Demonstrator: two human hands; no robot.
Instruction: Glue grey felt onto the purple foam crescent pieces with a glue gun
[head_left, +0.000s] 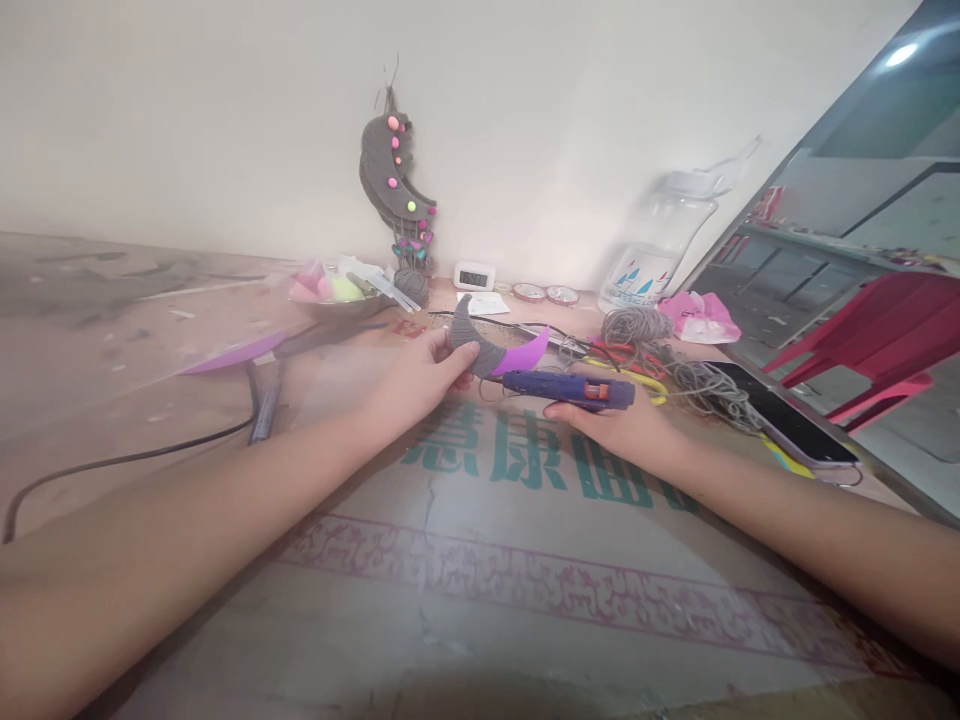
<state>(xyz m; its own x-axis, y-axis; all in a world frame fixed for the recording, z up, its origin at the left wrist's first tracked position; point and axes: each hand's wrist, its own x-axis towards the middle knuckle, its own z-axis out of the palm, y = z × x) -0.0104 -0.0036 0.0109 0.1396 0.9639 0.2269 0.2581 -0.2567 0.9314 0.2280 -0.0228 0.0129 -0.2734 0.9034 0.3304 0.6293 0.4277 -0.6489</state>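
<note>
Between the thumb and fingers of my left hand [442, 362] is a purple crescent [529, 352], its left part wrapped in grey yarn [480, 345]. My right hand [611, 415] is closed round a dark blue glue gun [566, 389] that points left. The gun's nozzle end comes close to the lower edge of the crescent; I cannot tell whether they touch. A thin grey strand hangs beneath the wrapped part. The right fingers are partly hidden behind the gun.
Grey yarn [637, 325], yellow-handled scissors [652, 385] and a phone [802, 415] lie at the right. Behind stand a clear bottle [652, 245] and a small clock [475, 276]. A bowl [330, 300] sits back left, near a decorated grey crescent [386, 170]. A black cord [127, 460] crosses the left.
</note>
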